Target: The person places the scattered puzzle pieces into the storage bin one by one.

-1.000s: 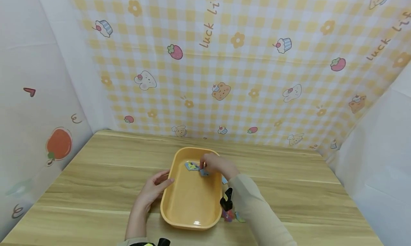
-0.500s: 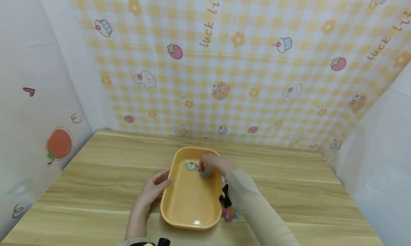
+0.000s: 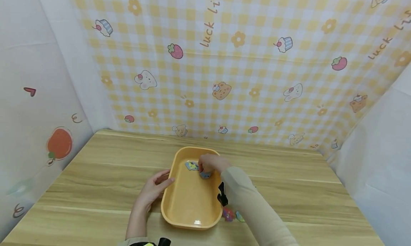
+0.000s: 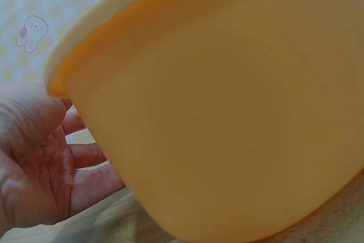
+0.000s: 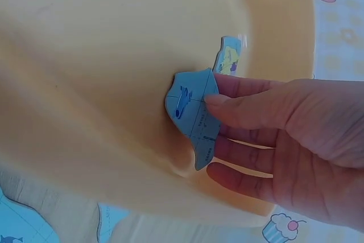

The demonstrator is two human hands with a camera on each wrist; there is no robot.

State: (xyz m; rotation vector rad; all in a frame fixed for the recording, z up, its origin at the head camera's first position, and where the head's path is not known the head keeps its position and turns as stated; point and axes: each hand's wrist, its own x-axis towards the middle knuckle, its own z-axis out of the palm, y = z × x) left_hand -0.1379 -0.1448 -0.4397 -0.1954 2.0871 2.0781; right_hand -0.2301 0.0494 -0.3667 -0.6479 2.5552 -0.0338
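A yellow-orange plastic tray [image 3: 192, 199] with a raised rim stands on the wooden table. My left hand [image 3: 154, 189] holds its left side, thumb at the rim and fingers along the outer wall [image 4: 227, 101]. Inside the tray, near its far right corner, my right hand [image 3: 210, 162] pinches a flat blue puzzle piece [image 5: 190, 106] with map-like lines and a small dark blue figure. The thumb lies on the piece's face. Another puzzle piece [image 3: 191, 165], blue with yellow and purple, lies on the tray floor just left of that hand.
Right of the tray, partly behind the right sleeve, lie a red-purple piece [image 3: 228, 214] and a green-blue piece [image 3: 240, 216]. The right wrist view shows blue pieces [image 5: 23, 220] outside the tray. A checked cloth [image 3: 237, 71] hangs behind the table.
My right hand has shifted slightly left inside the tray, the blue piece tilting and dropping a little. The right forearm has swung left. My left hand and the tray stay in place.
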